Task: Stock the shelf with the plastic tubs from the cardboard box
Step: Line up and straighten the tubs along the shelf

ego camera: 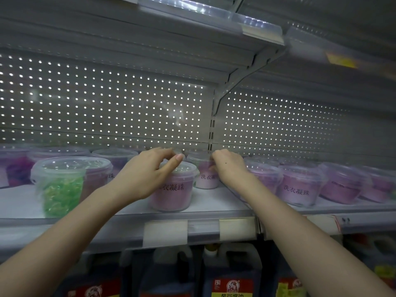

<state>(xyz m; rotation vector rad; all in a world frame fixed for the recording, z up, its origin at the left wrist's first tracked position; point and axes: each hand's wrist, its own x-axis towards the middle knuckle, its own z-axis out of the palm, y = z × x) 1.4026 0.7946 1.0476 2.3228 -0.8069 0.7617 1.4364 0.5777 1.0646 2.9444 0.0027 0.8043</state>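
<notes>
Both your hands are up on the shelf (214, 207), side by side and a little apart. Your left hand (147, 174) arches over the top of the front pink tub (173, 194), which stands upright near the shelf's front edge. The fingers are curled, with thumb and forefinger bent close together just above the lid's far rim. I cannot tell whether they actually close on the rim.

Your right hand (227, 168) reaches further in and curls its fingers around the upper right side of the rear pink tub (205, 179), holding it. That tub stands upright behind and slightly right of the front one.

To the left, a green tub (62, 187) stands near the front edge, with more purple tubs (19, 166) behind it. To the right, a row of lilac tubs (300, 185) runs along the shelf, blurred toward the far end. The perforated back panel (107, 103) rises behind them all. Below the shelf's label strip (203, 229), dark bottles (231, 273) with red and yellow labels stand on a lower level.
</notes>
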